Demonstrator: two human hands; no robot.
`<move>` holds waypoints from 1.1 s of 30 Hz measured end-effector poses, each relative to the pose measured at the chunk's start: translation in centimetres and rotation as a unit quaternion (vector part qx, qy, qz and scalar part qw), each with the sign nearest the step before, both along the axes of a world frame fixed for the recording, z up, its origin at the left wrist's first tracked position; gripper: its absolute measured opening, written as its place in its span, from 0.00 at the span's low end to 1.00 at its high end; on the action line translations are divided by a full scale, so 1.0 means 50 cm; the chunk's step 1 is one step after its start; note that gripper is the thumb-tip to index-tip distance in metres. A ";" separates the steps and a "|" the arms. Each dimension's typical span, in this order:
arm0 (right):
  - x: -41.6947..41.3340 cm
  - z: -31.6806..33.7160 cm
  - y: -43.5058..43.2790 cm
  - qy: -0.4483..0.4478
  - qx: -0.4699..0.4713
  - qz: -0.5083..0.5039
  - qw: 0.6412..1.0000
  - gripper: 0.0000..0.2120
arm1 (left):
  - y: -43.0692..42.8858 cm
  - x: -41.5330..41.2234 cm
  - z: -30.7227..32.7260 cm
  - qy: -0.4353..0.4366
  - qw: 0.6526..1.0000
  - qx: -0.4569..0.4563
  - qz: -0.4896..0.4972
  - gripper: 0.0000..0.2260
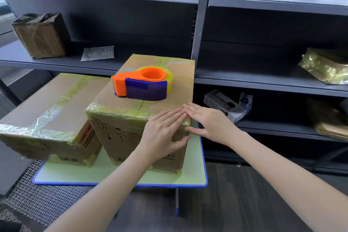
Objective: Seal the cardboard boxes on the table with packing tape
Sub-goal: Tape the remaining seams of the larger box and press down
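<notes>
Two cardboard boxes sit on the small bench point(122, 176). The tall box point(122, 143) has the tape gun point(143, 84) lying on its top. The low box point(56, 103) is just beside it, on the left, with tape over its edges.

The left grip point(163, 133) lies flat on the front of the tall box, fingers straight, holding nothing. The right grip point(205, 120) is flat too and presses the near right corner.

I think this step is rubbing the tape down at that corner. Next, one grip likely needs to pick up the tape gun for any bare seam.
</notes>
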State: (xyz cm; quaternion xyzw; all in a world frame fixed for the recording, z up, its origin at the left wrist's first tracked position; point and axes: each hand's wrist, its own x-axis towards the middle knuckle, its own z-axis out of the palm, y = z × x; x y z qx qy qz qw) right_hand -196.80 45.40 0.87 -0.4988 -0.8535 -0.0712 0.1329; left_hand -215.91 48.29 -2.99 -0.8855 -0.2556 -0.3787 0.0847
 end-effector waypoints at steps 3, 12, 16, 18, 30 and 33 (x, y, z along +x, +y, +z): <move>-0.003 -0.004 -0.003 0.026 -0.022 -0.007 0.999 0.30 | 0.010 0.008 -0.006 -0.020 0.999 0.030 0.010 0.21; -0.006 0.027 -0.005 0.059 -0.129 -0.053 0.988 0.25 | 0.011 0.006 -0.003 -0.017 1.000 -0.002 -0.001 0.15; -0.010 0.025 -0.004 0.072 -0.125 -0.065 0.987 0.23 | 0.008 0.003 0.002 -0.010 1.000 -0.006 -0.002 0.13; -0.007 0.025 -0.003 0.096 -0.127 -0.066 0.985 0.20 | 0.007 0.008 -0.002 -0.020 1.000 0.003 0.002 0.12; -0.016 0.023 -0.013 0.051 -0.149 -0.073 0.985 0.36 | 0.000 -0.019 0.026 0.055 0.992 -0.112 -0.021 0.19; -0.025 0.017 -0.018 0.034 -0.113 -0.076 0.990 0.34 | -0.006 -0.014 0.027 0.059 0.992 -0.114 -0.011 0.19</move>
